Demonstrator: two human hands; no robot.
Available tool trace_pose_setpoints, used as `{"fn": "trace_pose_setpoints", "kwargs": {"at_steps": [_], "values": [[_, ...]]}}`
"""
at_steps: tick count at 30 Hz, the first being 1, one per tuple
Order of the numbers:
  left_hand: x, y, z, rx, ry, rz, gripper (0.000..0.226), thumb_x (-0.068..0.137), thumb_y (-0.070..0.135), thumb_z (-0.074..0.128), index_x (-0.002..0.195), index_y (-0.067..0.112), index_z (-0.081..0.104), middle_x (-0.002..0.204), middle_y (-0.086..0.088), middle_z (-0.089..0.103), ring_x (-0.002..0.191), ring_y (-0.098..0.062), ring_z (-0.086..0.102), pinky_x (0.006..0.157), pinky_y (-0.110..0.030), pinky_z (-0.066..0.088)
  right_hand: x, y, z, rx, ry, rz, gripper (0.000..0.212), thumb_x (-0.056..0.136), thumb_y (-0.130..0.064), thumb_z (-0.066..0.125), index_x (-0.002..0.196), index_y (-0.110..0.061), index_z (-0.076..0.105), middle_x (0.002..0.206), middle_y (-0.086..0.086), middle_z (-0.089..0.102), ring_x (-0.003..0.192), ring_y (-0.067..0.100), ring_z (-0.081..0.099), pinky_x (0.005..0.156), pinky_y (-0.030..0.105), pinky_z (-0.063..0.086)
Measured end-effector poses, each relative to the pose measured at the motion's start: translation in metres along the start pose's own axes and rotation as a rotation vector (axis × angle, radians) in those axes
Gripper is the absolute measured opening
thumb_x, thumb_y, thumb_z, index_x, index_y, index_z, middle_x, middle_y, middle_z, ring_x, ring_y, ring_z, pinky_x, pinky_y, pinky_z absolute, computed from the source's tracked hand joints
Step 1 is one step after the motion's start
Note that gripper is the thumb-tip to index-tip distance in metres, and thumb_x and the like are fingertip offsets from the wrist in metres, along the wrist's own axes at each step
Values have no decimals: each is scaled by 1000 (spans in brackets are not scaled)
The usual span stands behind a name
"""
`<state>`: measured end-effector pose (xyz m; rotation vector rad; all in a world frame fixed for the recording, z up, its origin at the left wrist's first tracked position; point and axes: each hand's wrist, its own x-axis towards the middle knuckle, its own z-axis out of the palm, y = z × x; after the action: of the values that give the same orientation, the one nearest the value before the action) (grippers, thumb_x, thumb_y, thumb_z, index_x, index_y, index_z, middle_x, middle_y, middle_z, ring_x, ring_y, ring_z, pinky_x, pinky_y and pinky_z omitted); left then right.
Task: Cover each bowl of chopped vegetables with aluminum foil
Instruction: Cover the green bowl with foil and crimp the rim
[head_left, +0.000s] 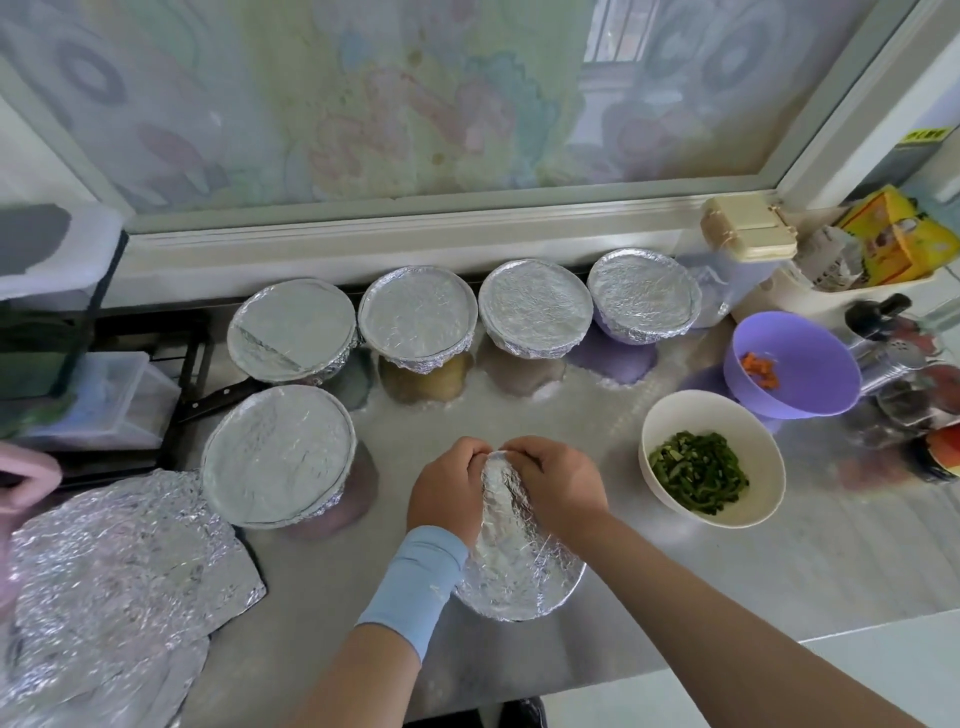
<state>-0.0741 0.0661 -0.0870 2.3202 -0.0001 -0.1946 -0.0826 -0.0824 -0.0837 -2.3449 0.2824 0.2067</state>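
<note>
Indoors, steel counter (675, 561) below a window (363, 93); both hands' grip (448, 491) (558, 480) pinching foil (511, 566).

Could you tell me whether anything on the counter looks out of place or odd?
Mostly tidy. One oddity: the back-left foil cover has a diagonal crease or seam across it, unlike its smoother neighbours. The white bowl of greens and the purple bowl are still uncovered.

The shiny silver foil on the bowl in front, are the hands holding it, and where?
Yes. The left hand and right hand pinch the crinkled silver aluminum foil at its far edge, over the foil-covered bowl.
</note>
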Motion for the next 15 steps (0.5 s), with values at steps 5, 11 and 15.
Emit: {"fn": "trace_pose_setpoints", "kwargs": {"at_steps": [5, 11, 15], "values": [[12, 5, -4, 15, 39, -22, 24, 100, 20, 45, 110, 26, 66, 99, 10, 70, 91, -14, 63, 78, -28, 49, 26, -5, -2, 27, -71, -85, 15, 94, -37, 59, 99, -36, 73, 72, -18, 64, 68, 0, 57, 57, 12, 38], [18, 5, 0, -11, 54, -48, 15, 98, 30, 53, 102, 32, 68, 85, 18, 66, 81, -7, 61, 68, -20, 44, 27, -1, -5, 52, -48, -113, 13, 94, -37, 58, 100, -33, 69, 79, -18, 65, 74, 3, 56, 59, 11, 36], [21, 5, 1, -6, 40, -62, 16, 98, 28, 52, 99, 33, 68, 85, 15, 67, 80, -7, 60, 67, -22, 43, 25, 4, -3, 131, -16, -57, 7, 91, -34, 61, 92, -32, 68, 80, -16, 68, 75, 6, 60, 65, 23, 44]]}}
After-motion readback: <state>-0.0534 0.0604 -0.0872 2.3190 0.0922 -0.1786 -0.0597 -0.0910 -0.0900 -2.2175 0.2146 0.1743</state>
